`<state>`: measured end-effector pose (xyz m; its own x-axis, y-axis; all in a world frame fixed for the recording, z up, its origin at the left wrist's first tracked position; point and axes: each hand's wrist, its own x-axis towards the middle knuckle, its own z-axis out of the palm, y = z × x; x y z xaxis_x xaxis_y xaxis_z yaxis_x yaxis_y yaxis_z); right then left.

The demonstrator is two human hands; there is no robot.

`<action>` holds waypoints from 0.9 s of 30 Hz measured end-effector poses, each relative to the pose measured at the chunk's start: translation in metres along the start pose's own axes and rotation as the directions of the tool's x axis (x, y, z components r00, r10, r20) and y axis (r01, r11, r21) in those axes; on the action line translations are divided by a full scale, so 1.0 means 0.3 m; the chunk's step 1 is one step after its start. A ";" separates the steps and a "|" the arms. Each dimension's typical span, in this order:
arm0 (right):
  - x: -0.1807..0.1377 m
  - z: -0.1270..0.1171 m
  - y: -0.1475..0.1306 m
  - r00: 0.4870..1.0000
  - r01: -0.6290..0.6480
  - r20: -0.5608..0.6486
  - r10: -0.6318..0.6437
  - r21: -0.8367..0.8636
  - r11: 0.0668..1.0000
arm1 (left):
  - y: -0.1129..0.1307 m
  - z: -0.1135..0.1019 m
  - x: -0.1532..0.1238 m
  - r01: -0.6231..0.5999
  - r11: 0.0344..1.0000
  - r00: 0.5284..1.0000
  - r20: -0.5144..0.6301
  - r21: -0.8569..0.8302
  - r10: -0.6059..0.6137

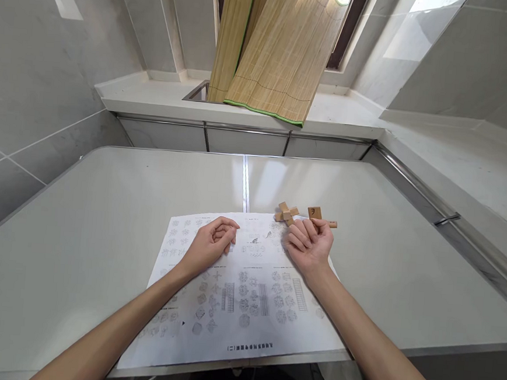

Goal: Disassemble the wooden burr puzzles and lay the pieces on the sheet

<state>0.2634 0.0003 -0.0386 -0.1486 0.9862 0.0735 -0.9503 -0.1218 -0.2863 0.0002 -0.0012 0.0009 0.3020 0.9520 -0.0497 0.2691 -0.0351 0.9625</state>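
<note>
A large white sheet (230, 329) printed with small puzzle diagrams lies on the table, its text upside down from my side. My left hand (215, 241) rests on the sheet's left part, fingers curled in loosely, nothing visible in them. Palm up at the sheet's right side, my right hand (309, 244) has its fingers folded in, and nothing shows in it. Just beyond it sits a cross-shaped wooden burr puzzle (286, 213). A wooden block (314, 212) marked with a dark character stands behind the fingers, and a wooden stick (332, 224) is partly hidden by them.
The pale table (116, 202) has a seam down its middle. Beyond it is a white counter (155, 101) with a sink edge (196, 92) and a hanging bamboo mat (281, 57). A metal rail (416, 176) runs along the right side. Tiled walls enclose the space.
</note>
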 end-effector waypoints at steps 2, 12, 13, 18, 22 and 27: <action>-0.002 0.012 0.002 1.000 -0.005 0.016 0.006 -0.044 0.999 | 0.001 0.000 0.000 -0.001 1.000 1.000 -0.001 0.000 0.001; -0.027 0.093 0.044 0.995 -0.041 0.059 0.076 -0.455 0.889 | 0.008 0.000 -0.004 0.009 1.000 1.000 0.013 0.006 -0.009; -0.030 0.097 0.053 0.994 -0.033 0.072 0.086 -0.543 0.839 | 0.009 0.001 -0.004 0.010 1.000 1.000 0.012 0.008 -0.010; -0.044 0.100 0.098 0.977 -0.057 0.093 0.194 -0.758 0.650 | 0.004 0.006 -0.003 -0.003 1.000 1.000 0.023 0.003 0.003; -0.056 0.107 0.123 0.962 -0.097 0.055 0.269 -0.848 0.521 | 0.002 0.008 -0.004 -0.022 1.000 0.999 0.041 -0.015 0.023; -0.069 0.121 0.137 0.970 -0.015 0.059 0.234 -0.952 0.305 | 0.007 0.000 -0.013 -0.117 0.993 0.992 0.057 0.032 0.115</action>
<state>0.2175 -0.0291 -0.0172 -0.3827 0.9218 0.0611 -0.0269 0.0550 -0.9981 -0.0004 -0.0050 0.0031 0.3828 0.9227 0.0462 0.2607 -0.1559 0.9527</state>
